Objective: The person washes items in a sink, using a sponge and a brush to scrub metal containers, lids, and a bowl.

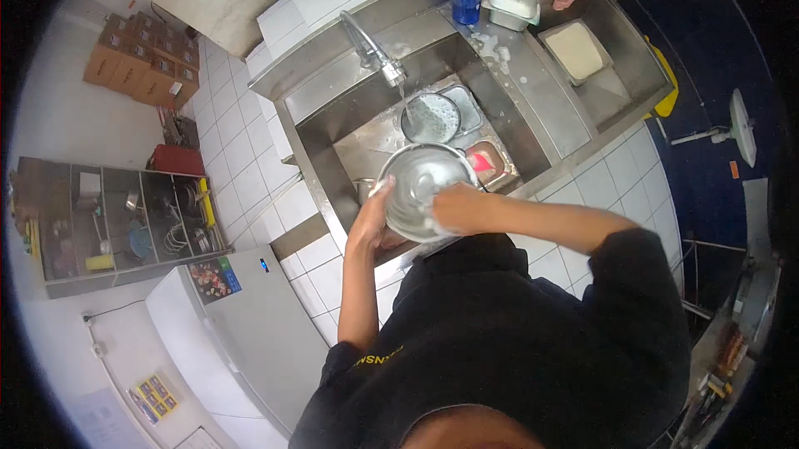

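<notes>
A round metal bowl [404, 199] is tilted over the front part of the sink, wet and smeared with suds inside. My left hand [383, 209] is closed on the bowl's left rim. My right hand [456, 209] reaches into the bowl from the right; its fingers are blurred by motion and partly hidden. Beyond the bowl, in the sink basin [358, 149], a round pan [434, 120] full of foamy water stands under a running faucet [389, 68]. Beside the pan lie a rectangular metal tray [468, 106] and a small rectangular container [499, 168] with something bright pink in it.
On the right ledge stand a pump bottle of blue liquid [467, 4] and a rectangular metal pan [513, 4]. A second basin to the right holds a pale rectangular container [574, 54]. A white chest freezer [266, 316] and a shelf of utensils [125, 216] are to the left.
</notes>
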The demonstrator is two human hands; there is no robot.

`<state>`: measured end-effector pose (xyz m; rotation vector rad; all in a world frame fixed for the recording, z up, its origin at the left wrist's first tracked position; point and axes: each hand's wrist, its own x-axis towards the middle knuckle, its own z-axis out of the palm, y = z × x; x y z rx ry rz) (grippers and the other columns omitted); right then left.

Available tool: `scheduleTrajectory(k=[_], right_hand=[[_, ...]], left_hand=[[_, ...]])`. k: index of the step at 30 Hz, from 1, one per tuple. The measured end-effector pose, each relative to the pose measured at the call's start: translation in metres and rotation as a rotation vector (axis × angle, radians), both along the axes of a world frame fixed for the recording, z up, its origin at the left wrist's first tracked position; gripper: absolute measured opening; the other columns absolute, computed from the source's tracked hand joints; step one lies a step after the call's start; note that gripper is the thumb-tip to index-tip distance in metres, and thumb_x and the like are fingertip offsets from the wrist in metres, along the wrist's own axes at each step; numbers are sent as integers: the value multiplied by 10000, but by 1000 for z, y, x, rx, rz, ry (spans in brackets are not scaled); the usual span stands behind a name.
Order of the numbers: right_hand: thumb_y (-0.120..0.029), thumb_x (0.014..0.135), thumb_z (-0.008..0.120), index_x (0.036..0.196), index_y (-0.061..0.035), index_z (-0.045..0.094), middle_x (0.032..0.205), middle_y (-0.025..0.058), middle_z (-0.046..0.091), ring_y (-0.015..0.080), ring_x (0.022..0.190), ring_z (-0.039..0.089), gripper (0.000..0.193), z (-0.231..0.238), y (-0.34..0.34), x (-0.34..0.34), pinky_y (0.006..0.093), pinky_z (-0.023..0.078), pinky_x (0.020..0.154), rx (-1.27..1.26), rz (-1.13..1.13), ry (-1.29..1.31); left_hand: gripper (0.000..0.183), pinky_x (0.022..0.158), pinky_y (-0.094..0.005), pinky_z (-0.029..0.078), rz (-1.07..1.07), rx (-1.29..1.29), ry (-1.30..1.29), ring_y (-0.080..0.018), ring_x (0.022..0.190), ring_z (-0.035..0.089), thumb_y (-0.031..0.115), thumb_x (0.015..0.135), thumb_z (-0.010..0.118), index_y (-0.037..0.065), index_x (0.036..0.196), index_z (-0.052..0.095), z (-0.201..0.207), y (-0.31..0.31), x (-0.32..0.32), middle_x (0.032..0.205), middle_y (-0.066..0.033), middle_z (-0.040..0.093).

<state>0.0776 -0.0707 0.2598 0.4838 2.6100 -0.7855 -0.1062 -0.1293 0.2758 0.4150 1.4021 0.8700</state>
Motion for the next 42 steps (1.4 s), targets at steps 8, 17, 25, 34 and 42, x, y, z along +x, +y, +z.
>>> scheduleTrajectory(k=[8, 17, 25, 34, 42], right_hand=[[-205, 867, 544, 1229, -165, 588, 1295, 123, 562, 310, 1238, 497, 367, 46, 61, 22, 572, 287, 1098, 899, 221, 239], [-227, 868, 542, 1251, -236, 582, 1386, 109, 490, 345, 1349, 381, 386, 22, 77, 1, 510, 287, 1124, 846, 166, 475], [-144, 805, 604, 981, -52, 698, 1216, 144, 619, 286, 1121, 587, 220, 36, 26, 5, 437, 467, 939, 840, -242, 231], [-118, 850, 561, 1130, 24, 502, 878, 261, 649, 414, 850, 648, 319, -79, 26, -35, 468, 519, 686, -126, -1329, 716], [-114, 826, 552, 1059, 41, 611, 1023, 264, 639, 409, 959, 619, 286, -56, 34, -40, 441, 498, 839, -108, -905, 799]], left_hand=[[706, 1129, -398, 268, -169, -1, 83, -305, 1377, 325, 436, 976, 495, 15, 1488, 250, -13, 2, -3, 1495, -199, 329], [471, 1025, -329, 373, -159, 129, 71, -238, 1164, 512, 93, 903, 446, -25, 1359, 431, 0, 12, 0, 1255, -159, 570], [478, 994, -337, 399, -48, 413, 314, -249, 1147, 525, 184, 974, 435, -9, 1409, 386, 18, 14, 6, 1258, -173, 568], [646, 1056, -422, 390, -151, 318, 323, -338, 1321, 404, 383, 1020, 427, 95, 1530, 156, -11, 14, 42, 1456, -235, 374], [686, 694, -463, 615, -57, 154, -20, -336, 1064, 597, 40, 894, 428, 145, 1497, 118, -49, 22, 19, 1336, -210, 444]])
